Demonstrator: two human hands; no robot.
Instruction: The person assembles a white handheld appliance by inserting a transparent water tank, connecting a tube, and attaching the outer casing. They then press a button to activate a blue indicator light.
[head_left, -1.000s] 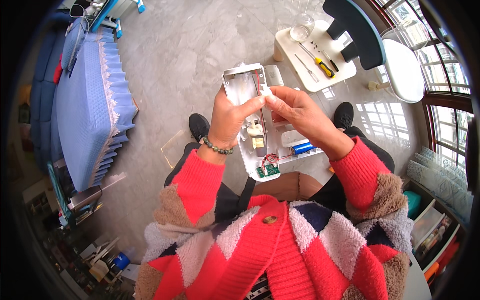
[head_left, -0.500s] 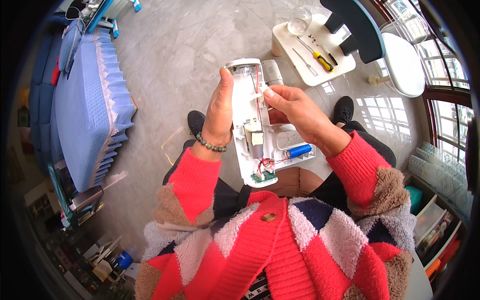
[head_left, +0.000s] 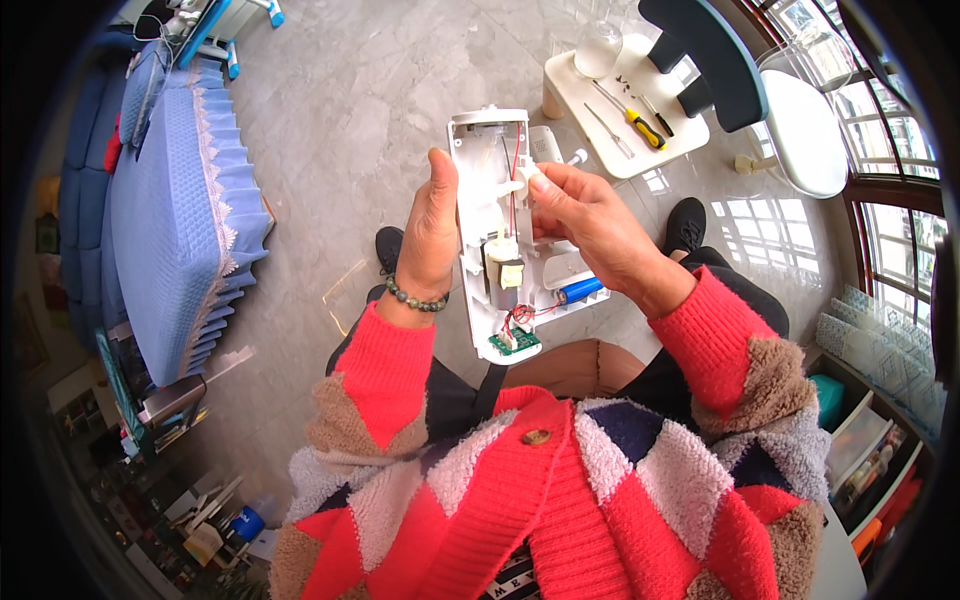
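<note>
White plastic makes up the opened device housing (head_left: 492, 215) that the person holds upright above the lap, its inner side facing the camera. The left hand (head_left: 432, 232) is closed around the housing's left edge, thumb pressed on the rim. The right hand (head_left: 588, 215) has its fingertips (head_left: 540, 183) pinched on a small white part near the housing's upper right side, beside a red wire. A small green circuit board (head_left: 514, 342) sits at the bottom end, and a blue cylindrical cell (head_left: 580, 290) lies just to the right. Beyond, a yellow-handled screwdriver (head_left: 640, 122) rests on a small pale counter (head_left: 665, 150) standing on the marble floor (head_left: 340, 120).
</note>
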